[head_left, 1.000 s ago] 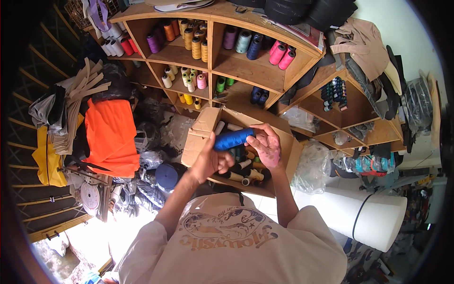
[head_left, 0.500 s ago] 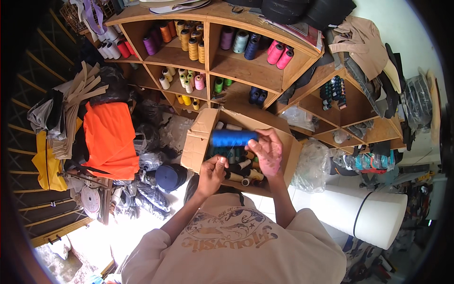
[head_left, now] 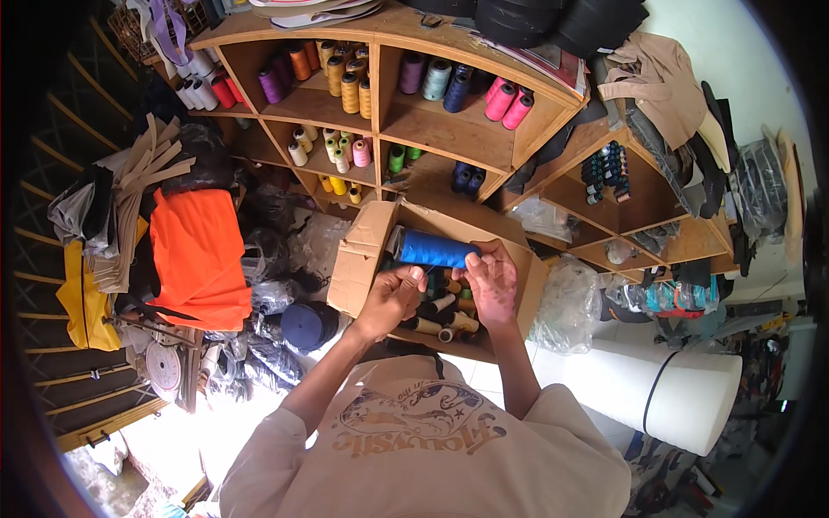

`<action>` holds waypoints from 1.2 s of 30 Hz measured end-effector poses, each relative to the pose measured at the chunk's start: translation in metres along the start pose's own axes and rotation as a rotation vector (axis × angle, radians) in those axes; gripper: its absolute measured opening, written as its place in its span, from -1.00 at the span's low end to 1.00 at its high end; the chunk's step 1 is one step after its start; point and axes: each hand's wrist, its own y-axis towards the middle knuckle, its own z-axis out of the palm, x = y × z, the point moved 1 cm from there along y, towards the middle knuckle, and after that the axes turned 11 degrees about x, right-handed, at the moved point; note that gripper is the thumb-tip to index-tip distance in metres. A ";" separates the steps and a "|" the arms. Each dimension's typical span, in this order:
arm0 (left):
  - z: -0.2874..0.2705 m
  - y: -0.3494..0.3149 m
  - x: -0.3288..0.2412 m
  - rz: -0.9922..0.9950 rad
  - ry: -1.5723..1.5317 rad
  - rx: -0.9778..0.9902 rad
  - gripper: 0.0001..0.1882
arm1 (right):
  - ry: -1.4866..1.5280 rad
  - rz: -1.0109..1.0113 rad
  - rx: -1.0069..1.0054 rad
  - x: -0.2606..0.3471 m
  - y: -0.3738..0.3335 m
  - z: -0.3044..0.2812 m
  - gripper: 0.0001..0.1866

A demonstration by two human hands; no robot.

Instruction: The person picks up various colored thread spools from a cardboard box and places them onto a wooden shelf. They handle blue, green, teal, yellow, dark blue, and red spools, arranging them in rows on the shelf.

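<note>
A spool of blue thread (head_left: pixel 432 248) is held over an open cardboard box (head_left: pixel 356 274), lying almost level and tipped slightly down to the right. My right hand (head_left: pixel 492 281) grips the spool's right end between thumb and fingers. Just below the spool's left part, my left hand (head_left: pixel 390 300) is closed in a pinch, thumb on top, on the loose blue thread near the spool. Several spools in dark, cream and other colours (head_left: pixel 429 325) lie jumbled in the box, partly hidden by my hands.
Behind the box stands a wooden shelf (head_left: pixel 442 131) with thread cones in many colours. To the left are orange cloth (head_left: pixel 199 259) and a dark blue roll (head_left: pixel 309 324). A clear plastic bag (head_left: pixel 566 306) and a strapped white foam roll (head_left: pixel 669 393) lie to the right.
The blue spool has tilted, its right end lower, and shifted slightly right. My left hand has moved up and right, closer to the spool. The right hand keeps its grip.
</note>
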 end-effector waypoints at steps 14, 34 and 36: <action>0.017 -0.004 0.014 0.148 0.083 -0.151 -0.66 | -0.248 -0.057 0.066 -0.002 0.003 0.003 -0.65; 0.003 0.007 -0.086 -0.145 0.654 0.238 -0.51 | -0.444 0.082 0.443 0.026 0.027 0.005 -0.63; 0.013 0.015 -0.081 -0.147 0.675 0.244 -0.64 | -0.659 -0.069 0.434 0.021 0.035 0.009 -0.63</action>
